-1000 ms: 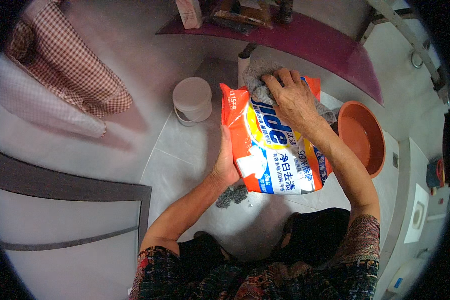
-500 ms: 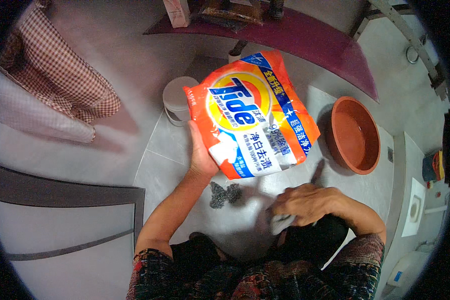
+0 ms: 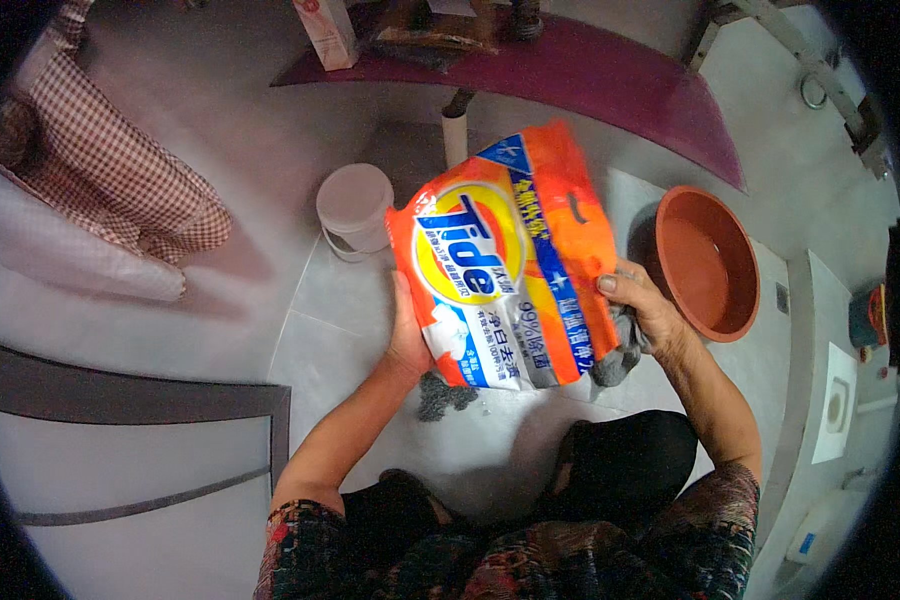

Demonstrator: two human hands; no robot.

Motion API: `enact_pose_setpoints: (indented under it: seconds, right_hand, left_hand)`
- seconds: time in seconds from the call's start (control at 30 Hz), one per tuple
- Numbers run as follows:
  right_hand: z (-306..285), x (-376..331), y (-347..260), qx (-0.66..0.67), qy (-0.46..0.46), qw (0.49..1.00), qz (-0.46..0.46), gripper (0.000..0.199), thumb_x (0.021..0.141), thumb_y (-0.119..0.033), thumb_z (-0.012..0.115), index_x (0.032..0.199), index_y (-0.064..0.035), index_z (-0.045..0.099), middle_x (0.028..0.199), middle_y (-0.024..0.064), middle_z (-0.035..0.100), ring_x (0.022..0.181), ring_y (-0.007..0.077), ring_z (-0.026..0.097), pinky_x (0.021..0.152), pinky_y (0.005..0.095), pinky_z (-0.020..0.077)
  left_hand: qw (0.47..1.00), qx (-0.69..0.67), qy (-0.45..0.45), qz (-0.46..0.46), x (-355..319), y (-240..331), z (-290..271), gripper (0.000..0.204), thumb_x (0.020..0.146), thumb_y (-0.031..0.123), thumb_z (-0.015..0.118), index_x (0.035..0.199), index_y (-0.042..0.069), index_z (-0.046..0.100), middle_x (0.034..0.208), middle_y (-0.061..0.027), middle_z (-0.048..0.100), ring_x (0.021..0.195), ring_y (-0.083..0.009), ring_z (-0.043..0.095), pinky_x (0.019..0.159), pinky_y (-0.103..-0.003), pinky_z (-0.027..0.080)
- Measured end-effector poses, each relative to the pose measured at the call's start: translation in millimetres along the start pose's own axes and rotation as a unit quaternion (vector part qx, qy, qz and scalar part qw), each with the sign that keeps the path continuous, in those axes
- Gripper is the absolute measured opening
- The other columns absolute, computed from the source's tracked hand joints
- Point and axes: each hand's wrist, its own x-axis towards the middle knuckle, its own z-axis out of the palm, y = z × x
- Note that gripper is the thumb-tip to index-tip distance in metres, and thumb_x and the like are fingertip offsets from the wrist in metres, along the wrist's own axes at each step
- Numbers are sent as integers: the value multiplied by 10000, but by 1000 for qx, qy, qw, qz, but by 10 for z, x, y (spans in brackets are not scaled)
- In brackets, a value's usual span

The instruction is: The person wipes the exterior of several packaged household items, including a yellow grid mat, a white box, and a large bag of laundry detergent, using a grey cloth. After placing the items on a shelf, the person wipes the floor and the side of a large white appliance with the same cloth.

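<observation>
Nearest, at the lower centre of the frame, are the person's dark-clad knees (image 3: 630, 465); above them a dark grey clump (image 3: 442, 398) lies on the pale tiled floor (image 3: 320, 335). Mid-frame, the plump orange packet (image 3: 500, 275) is held up between both hands. The left hand (image 3: 408, 335) grasps its lower left edge; the right hand (image 3: 650, 308) clasps a bunched grey cloth (image 3: 618, 362) against its right edge, thumb on the front. That cloth could let the film slide, and with the bag perhaps heavy and slack, it might tip or drop towards the clump. Further off, the white bucket (image 3: 355, 208) at upper left and red-brown basin (image 3: 710, 262) at right could be knocked by a wide swing, as could the carton (image 3: 327, 35) on the purple shelf (image 3: 570, 80), less likely.
</observation>
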Motion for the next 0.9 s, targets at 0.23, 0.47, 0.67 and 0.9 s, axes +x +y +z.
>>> enact_pose_setpoints:
  seconds: [0.23, 0.47, 0.67, 0.9]
  right_hand:
    - [603, 45, -55, -203, 13, 979, 2, 352, 792, -106, 626, 1131, -20, 583, 997, 27, 623, 897, 98, 552, 840, 264, 450]
    - [816, 246, 88, -200, -1, 975, -92, 252, 760, -45, 570, 1006, -2, 609, 888, 16, 626, 818, 82, 545, 766, 264, 460]
    - [734, 545, 407, -231, 42, 968, -92, 147, 719, -58, 596, 860, -17, 598, 758, 66, 623, 717, 159, 602, 664, 317, 485]
    - [1041, 639, 1095, -567, 37, 800, -192, 289, 692, -157, 661, 897, 13, 548, 880, 228, 610, 840, 390, 598, 694, 455, 478]
  left_hand:
    - [999, -37, -7, -4, -62, -48, -259, 807, 860, 689, 276, 1411, 100, 234, 1405, -115, 354, 1252, -282, 396, 1039, -460, 329]
    - [962, 169, 214, -33, -47, -66, -493, 681, 838, 486, 559, 1340, 86, 331, 1252, -139, 456, 1111, -270, 472, 908, -410, 415]
    - [915, 301, 251, -99, -127, 91, 50, 623, 827, 360, 649, 1307, 90, 357, 1209, -127, 465, 1046, -253, 495, 828, -413, 461]
    - [986, 166, -9, -23, -80, 9, 252, 522, 847, 235, 591, 1306, 96, 386, 1242, -86, 493, 1091, -208, 510, 900, -358, 440]
